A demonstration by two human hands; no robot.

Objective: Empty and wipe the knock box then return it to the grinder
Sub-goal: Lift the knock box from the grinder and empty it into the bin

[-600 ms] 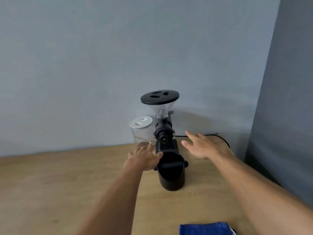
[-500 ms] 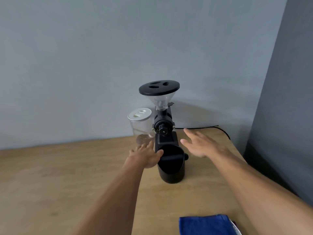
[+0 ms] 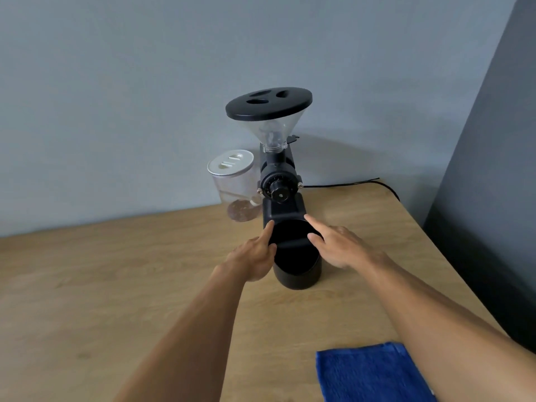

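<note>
Black knock box (image 3: 296,256) upright on wooden table (image 3: 116,271), just in front of grinder (image 3: 280,181), bracketed by both hands. Left hand (image 3: 255,256) touching its left wall, right hand (image 3: 338,246) at the right rim; fingers spread, gripping nothing yet. Equally near, so a two-handed lift toward the body looks likely.

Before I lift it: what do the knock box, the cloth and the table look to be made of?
Knock box: matte black, probably plastic or coated metal; it shows no glare, so the look leaves it open.
Cloth: blue terry or microfibre, judging by its fuzzy nap.
Table: light wood or wood-look laminate, with faint grain and a low sheen.
</note>
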